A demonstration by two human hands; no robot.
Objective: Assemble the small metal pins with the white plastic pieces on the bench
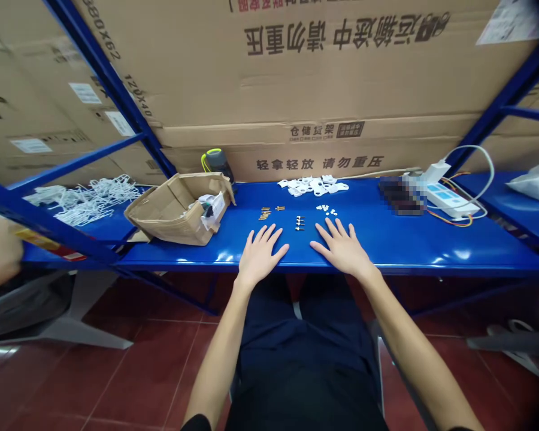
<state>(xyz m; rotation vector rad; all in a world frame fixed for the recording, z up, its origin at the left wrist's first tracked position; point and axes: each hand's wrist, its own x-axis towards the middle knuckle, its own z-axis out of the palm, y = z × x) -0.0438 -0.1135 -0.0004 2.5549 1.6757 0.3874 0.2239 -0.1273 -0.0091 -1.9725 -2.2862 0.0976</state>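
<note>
Blue shelf (pixel 408 239) under 2 open, empty hands, palms down. The left hand (pixel 260 257) lies nearest the brass pins (pixel 265 214), the right hand (pixel 344 248) nearest the white bits (pixel 326 209). Silver pins (pixel 300 222) lie crosswise just ahead, between both.

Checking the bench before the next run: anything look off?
The cardboard box at the left of the blue shelf looks odd: it's crumpled, torn and tilted, with white packaging poking out.
</note>
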